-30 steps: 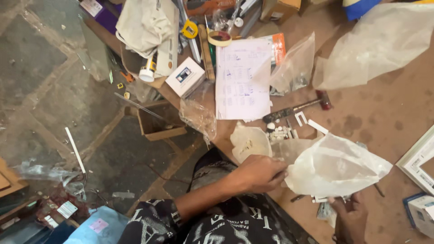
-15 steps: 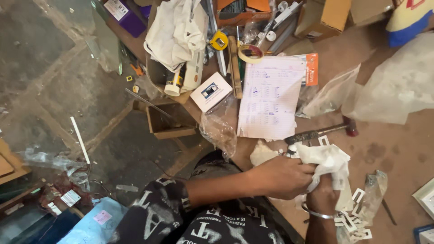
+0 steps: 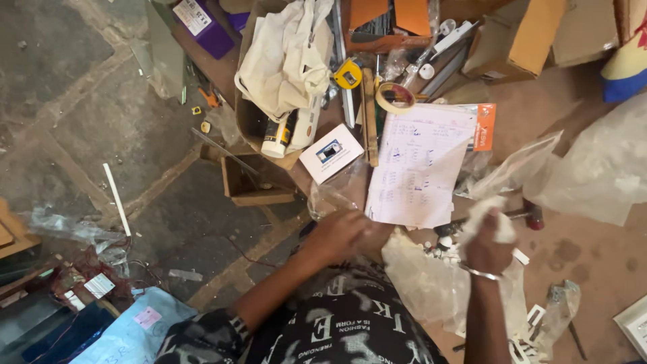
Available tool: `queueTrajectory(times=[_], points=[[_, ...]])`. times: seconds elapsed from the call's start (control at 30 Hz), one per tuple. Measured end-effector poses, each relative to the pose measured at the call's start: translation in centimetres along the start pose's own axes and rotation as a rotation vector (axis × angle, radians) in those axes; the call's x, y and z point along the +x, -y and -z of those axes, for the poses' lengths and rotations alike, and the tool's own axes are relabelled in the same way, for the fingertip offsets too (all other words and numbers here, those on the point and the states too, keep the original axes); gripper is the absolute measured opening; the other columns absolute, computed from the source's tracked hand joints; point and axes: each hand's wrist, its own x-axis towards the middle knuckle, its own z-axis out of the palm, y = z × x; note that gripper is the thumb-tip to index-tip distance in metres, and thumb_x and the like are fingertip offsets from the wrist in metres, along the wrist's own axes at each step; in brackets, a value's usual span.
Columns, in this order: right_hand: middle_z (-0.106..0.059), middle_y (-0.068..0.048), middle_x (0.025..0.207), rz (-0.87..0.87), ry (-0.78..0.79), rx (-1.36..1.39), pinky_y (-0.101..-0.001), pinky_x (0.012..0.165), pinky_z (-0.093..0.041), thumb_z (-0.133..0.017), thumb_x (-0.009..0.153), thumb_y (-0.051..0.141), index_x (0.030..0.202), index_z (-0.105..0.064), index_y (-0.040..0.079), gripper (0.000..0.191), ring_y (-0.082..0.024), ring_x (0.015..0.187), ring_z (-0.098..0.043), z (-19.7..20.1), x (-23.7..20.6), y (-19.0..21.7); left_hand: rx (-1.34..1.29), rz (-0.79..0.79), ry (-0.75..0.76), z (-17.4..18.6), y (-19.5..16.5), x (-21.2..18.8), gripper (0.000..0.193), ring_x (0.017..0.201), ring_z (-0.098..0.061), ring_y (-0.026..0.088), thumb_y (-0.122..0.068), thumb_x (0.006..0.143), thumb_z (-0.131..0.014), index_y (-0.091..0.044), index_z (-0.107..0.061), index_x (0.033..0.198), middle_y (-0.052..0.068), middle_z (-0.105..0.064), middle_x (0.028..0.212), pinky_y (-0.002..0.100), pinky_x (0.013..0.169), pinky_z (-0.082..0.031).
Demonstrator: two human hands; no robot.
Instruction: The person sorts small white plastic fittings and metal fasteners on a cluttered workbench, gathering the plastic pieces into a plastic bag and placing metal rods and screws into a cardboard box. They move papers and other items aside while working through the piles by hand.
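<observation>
Carefully: your right hand (image 3: 488,246) fingers clench the crumpled clear plastic bag (image 3: 431,286) at the wooden bench (image 3: 579,263) edge; your left hand (image 3: 340,236) seemingly curls on it, so small white parts (image 3: 532,317) may spill floorward.

Two hands are counted: a left hand (image 3: 340,236) and a right hand (image 3: 486,246). One written paper sheet (image 3: 419,165) is recorded. One yellow tape measure (image 3: 348,74) and one roll of tape (image 3: 395,98) are noted. One small white box (image 3: 331,153), one purple box (image 3: 202,23) and one brown cardboard box (image 3: 515,40) are counted. One white cloth bag (image 3: 283,57) is seen. One white bottle (image 3: 278,138) is logged.
</observation>
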Motion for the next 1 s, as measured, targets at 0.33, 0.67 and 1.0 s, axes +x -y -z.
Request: queueTrajectory(times=[0.33,0.67,1.0], points=[[-0.045,-0.036,0.144,0.346,0.38,-0.664,-0.0517,0.102,-0.044,-0.082,0.074,0.068,0.14,-0.037,-0.016,0.115,-0.05,0.126,-0.051,-8.1,1.1,4.2,-0.005,0.392,-0.318,-1.9,1.5,-0.2,0.089,0.12,-0.053,0.045,-0.028,0.06,-0.091,-0.001,-0.051,0.135,0.026,-0.055,0.131,0.051,0.098,-0.046],[-0.065,-0.02,0.131,-0.019,0.28,-0.132,-0.0418,0.1,-0.051,-0.076,0.084,0.04,0.141,-0.055,0.007,0.07,-0.035,0.122,-0.064,3.6,-8.3,4.1,-0.073,0.221,-0.124,-7.9,3.6,-0.9,0.05,0.114,-0.063,0.038,-0.012,0.068,-0.082,-0.006,-0.065,0.114,0.018,-0.065,0.121,0.045,0.097,-0.051],[-0.073,-0.01,0.126,-0.294,0.259,0.077,-0.0352,0.093,-0.054,-0.062,0.095,0.019,0.131,-0.066,0.009,0.037,-0.021,0.108,-0.071,9.1,-17.3,-4.2,-0.141,-0.001,-0.15,-7.3,-1.9,2.8,0.032,0.108,-0.066,0.033,-0.019,0.076,-0.08,-0.011,-0.07,0.106,0.01,-0.069,0.112,0.041,0.09,-0.054]])
